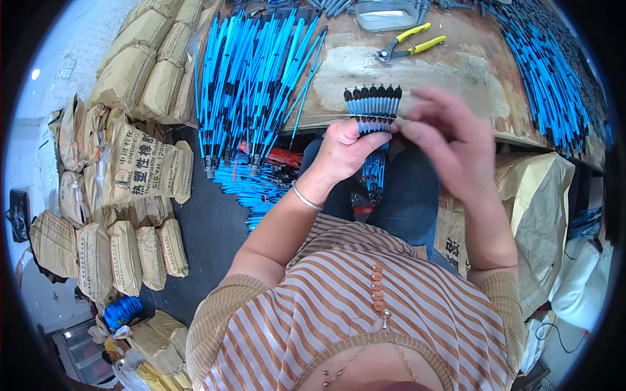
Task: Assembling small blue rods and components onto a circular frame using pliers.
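Blue rods: we count seven black tips on the bundle of blue rods (373, 105), which stands fanned out just nearer the person than the pliers, our landmark; a thin strip crosses the rods below the tips.
Left hand: the grip of the left hand (345, 146) is closed around the bundle, nearer the person than the pliers; one bangle rings its wrist.
Right hand: we see the right hand (456, 143) blurred beside the bundle, nearer the person than the pliers and a little to their right; we cannot tell whether its grip is open or closed.
Pliers: one pair of pliers (409, 44), two yellow handles, lying on the worn wooden tabletop (352, 72).
Tray: one clear tray (385, 25), just beyond the pliers.
Rod heaps: we count three, too dense to count by the rod: a left heap (261, 78) left of the pliers, a right heap (548, 85) well to their right, and a low pile (248, 192) left of them and nearer the person, with red strands beside it.
Printed sack: one brown paper sack (153, 166), far left of the pliers, bears bold dark characters, smaller Latin lettering and a round emblem.
Sack row: we count five upright sacks (124, 257), farther toward the person than the printed one, with small print.
Large sack: one lined paper sack (535, 195), right of the pliers and nearer the person.
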`<state>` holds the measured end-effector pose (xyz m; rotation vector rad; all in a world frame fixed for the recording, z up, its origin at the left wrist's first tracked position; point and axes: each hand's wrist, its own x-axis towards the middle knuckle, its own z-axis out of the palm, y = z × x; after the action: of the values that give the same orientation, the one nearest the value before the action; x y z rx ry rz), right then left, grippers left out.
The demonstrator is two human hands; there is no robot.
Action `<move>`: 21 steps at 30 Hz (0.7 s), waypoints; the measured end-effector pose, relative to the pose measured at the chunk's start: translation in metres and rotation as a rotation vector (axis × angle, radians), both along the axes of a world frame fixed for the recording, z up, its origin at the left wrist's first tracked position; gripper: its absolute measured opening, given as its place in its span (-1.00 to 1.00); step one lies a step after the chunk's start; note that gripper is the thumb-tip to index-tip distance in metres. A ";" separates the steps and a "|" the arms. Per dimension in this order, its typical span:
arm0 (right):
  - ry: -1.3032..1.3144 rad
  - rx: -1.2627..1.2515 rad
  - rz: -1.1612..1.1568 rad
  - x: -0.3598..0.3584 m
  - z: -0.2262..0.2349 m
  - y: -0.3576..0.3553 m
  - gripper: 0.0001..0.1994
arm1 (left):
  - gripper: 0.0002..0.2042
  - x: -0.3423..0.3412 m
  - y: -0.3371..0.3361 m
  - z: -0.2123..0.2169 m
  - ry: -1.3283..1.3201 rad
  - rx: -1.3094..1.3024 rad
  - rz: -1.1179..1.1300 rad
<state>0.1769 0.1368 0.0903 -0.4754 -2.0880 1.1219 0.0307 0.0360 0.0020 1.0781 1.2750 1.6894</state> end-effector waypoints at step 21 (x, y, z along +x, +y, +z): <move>0.390 -0.310 -0.141 0.003 0.016 0.044 -0.74 | -0.80 -0.054 0.037 0.089 -0.217 0.219 -0.074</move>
<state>0.1797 0.1803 0.1067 -0.4948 -1.5315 1.3396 -0.0230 0.0729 0.0915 1.0204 0.9194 1.8647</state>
